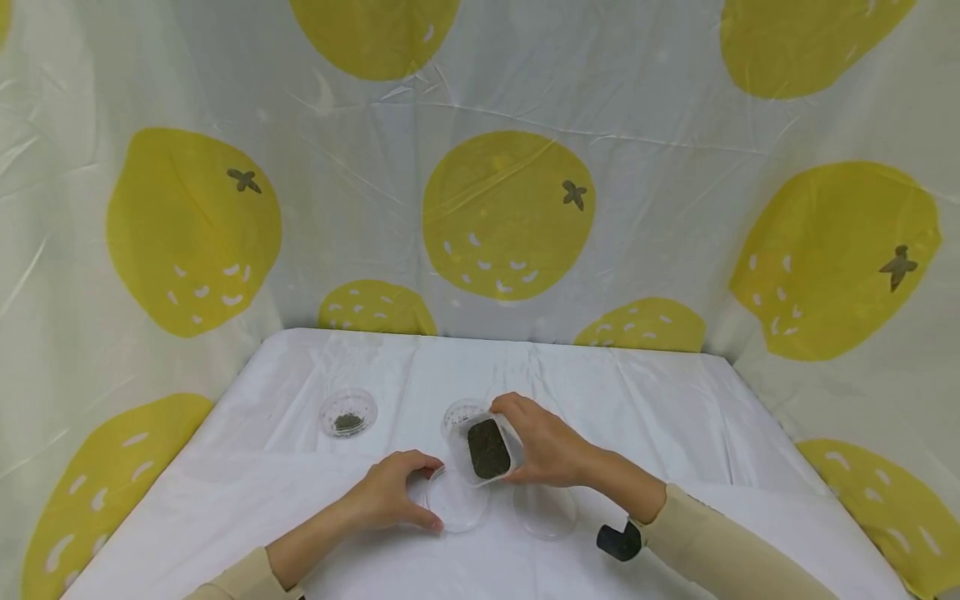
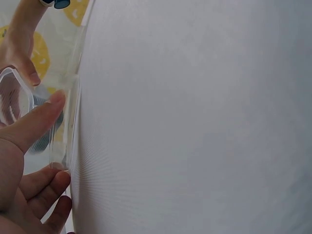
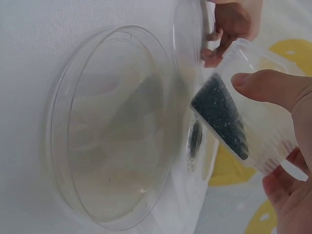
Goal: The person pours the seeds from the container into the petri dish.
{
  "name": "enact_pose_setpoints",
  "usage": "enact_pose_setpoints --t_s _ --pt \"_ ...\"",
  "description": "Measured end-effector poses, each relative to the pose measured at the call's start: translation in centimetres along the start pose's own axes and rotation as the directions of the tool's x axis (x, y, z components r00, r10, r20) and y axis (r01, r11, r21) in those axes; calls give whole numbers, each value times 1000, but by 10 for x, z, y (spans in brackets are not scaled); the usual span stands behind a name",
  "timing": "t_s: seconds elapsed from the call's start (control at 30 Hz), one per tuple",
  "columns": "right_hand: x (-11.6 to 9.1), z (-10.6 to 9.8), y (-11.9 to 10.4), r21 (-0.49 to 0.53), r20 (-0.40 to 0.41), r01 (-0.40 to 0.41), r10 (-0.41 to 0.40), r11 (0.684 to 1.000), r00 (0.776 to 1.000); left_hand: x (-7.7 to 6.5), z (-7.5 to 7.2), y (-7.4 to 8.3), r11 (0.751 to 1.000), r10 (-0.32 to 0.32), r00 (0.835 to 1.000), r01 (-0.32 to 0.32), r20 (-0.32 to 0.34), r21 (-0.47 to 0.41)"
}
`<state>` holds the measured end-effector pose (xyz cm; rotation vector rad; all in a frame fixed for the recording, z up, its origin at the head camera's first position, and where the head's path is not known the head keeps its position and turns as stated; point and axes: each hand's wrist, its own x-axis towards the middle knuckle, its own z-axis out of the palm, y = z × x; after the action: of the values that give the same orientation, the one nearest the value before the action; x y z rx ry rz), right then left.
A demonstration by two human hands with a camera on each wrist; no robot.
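Note:
My right hand grips a clear plastic box with dark granular material inside. The box is tilted, and in the right wrist view the dark material lies along its lower side. Left of it, my left hand holds the rim of a clear petri dish between thumb and fingers; the left wrist view shows the thumb on the dish's upper edge. The tilted box partly overlaps this dish in the head view. Another clear petri dish sits below my right hand.
A round clear dish with a small dark heap stands at the back left. Another dish with dark specks is partly hidden behind the box. White cloth covers the table; a lemon-print curtain surrounds it.

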<state>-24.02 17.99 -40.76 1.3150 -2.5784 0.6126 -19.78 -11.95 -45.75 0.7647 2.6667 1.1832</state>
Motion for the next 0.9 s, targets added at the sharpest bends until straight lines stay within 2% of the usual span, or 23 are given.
enact_pose_setpoints --t_s 0.3,0.67,0.9 --pt "1 0 -4 -67 -5 41 -41 997 999 0 -1 0 1000 11 1000 -11 -4 15" --pt "5 -2 -8 -116 36 64 -60 991 998 -1 -1 1 999 35 999 -34 -16 34" --pt "7 -4 -13 -152 47 101 -95 983 994 -2 -2 3 999 28 1000 -28 -14 28"
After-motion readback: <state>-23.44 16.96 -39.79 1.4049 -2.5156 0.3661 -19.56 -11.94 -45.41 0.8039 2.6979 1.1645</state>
